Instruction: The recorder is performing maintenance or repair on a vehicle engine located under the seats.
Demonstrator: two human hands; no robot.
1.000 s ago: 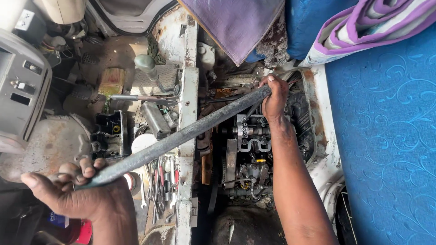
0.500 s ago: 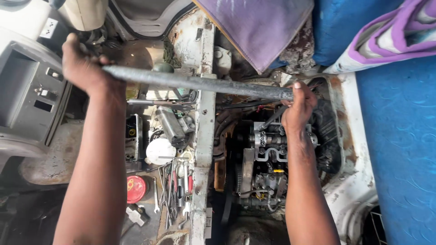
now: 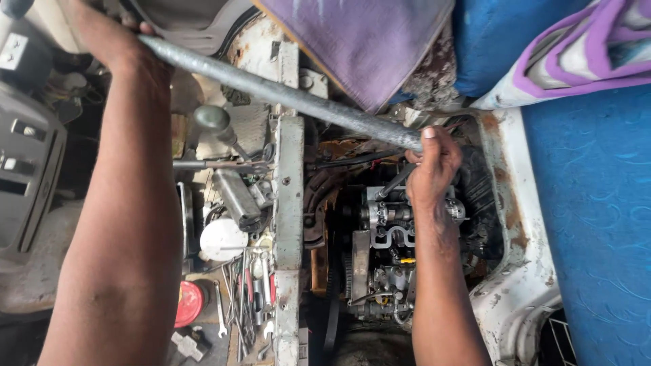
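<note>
Long grey steel bar [image 3: 285, 93] now slants from far left down to right, over engine bay. 1 s ago L end was near, low left; since swung up & away, bar pivoting abt R end. L hand [image 3: 112, 41] closed round far-left end. R hand [image 3: 430, 166] fingers wrapped on lower tip, just above engine [image 3: 386, 257]. Looks like levering stroke, tip stays put. Wrenches [image 3: 247, 298], red lid [image 3: 190, 303] lie near left, beside grey frame rail [image 3: 288, 203].

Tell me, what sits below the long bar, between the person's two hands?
In the head view, under the grey metal bar between left hand and right hand, stands a worn grey frame beam; the exposed engine lies below the right hand.
</note>
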